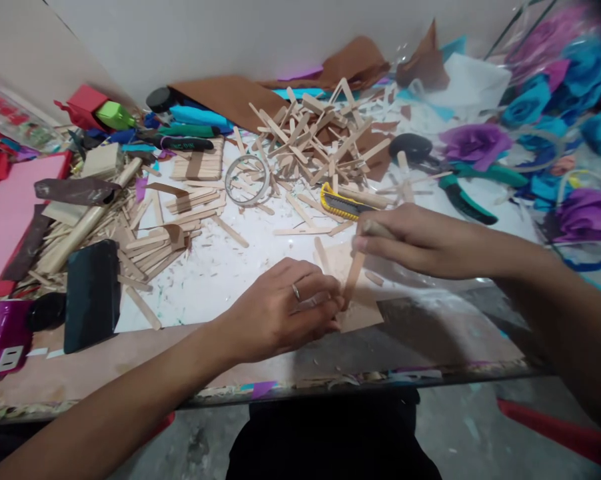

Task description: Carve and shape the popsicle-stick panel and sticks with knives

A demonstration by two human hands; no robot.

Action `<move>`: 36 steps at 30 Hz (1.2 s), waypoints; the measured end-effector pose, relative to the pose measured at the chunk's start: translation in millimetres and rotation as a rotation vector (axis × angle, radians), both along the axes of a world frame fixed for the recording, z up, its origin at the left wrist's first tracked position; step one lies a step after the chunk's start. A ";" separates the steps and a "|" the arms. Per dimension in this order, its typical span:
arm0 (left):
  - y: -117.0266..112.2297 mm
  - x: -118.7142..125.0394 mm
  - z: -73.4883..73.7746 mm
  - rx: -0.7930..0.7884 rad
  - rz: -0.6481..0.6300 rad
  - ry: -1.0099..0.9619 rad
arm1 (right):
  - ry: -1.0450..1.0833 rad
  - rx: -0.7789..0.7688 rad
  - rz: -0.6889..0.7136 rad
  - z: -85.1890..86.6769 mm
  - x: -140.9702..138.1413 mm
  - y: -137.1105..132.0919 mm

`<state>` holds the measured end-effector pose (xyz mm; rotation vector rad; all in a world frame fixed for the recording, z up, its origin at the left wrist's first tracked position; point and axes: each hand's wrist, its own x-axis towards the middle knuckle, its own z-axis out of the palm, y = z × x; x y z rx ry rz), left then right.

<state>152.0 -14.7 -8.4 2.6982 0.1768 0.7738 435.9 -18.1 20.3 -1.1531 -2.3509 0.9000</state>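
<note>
My left hand (285, 307), a ring on one finger, is curled at the near middle of the table, fingertips pinched on the lower end of a wooden craft stick (353, 275). My right hand (415, 240) is closed over the stick's upper end and also grips a round wooden handle poking out near its thumb. The stick stands slanted between both hands over a tan card piece (338, 263). A yellow utility knife (340, 203) lies just beyond the right hand.
A big heap of craft sticks (315, 137) sits at the back, more sticks at left (155, 233). A tape ring (247, 179), green pliers (468, 193), black block (91, 293), purple and blue paper flowers (555, 120) and brown felt (240, 97) surround the white work surface (215, 273).
</note>
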 end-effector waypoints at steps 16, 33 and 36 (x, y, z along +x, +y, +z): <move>2.6 -7.5 -1.2 0.031 -0.023 0.159 | -0.138 0.057 -0.075 -11.3 -11.0 -1.3; 3.8 -11.3 -3.3 0.070 -0.058 0.203 | -0.104 0.265 -0.153 -5.0 -9.5 0.0; 2.9 -10.5 -2.2 0.090 -0.056 0.206 | -0.137 0.259 -0.136 -7.6 -10.9 -0.3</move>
